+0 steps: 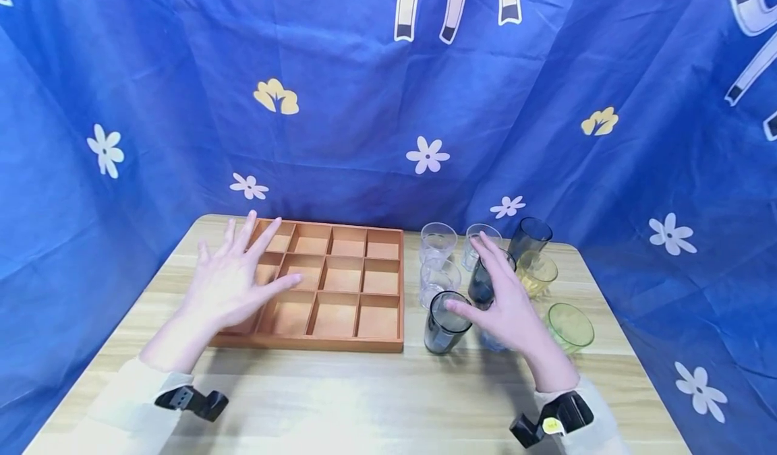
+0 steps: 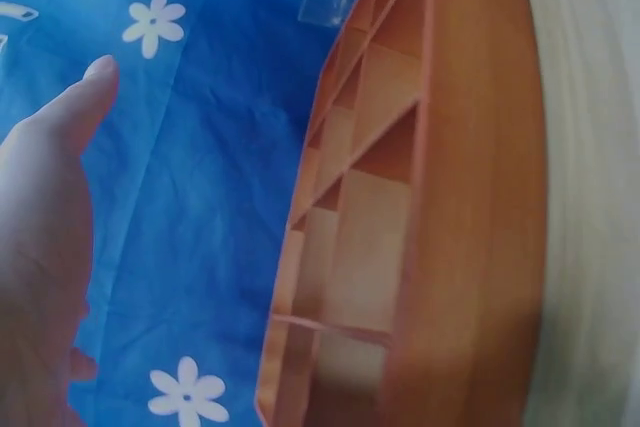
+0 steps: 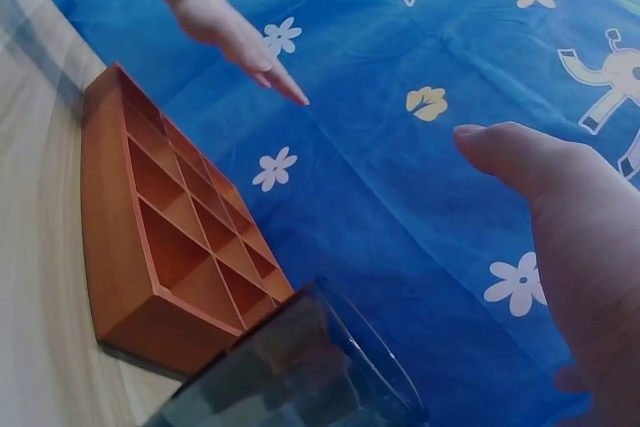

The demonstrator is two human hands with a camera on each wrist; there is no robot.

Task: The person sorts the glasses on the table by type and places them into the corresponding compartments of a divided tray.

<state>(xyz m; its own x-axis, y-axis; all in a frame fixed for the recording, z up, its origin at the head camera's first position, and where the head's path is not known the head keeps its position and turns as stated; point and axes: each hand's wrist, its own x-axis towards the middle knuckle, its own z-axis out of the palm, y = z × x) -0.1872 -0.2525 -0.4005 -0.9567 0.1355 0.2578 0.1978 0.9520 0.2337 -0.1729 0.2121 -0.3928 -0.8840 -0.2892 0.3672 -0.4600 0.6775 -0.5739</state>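
My left hand hovers with spread fingers over the left side of a wooden tray divided into several compartments; nothing is in its grasp. Over the group of drinking glasses is my right hand, thumb and fingers apart and holding nothing. Its thumb is near the rim of a dark grey glass at the front, which also shows in the right wrist view, below the thumb. Behind that stands another dark glass, partly covered by the fingers. A bluish glass is mostly hidden under this hand.
Clear glasses stand between the tray and the dark ones. Toward the right are a third dark glass, a yellow glass and a green glass. A blue patterned cloth hangs around the wooden table.
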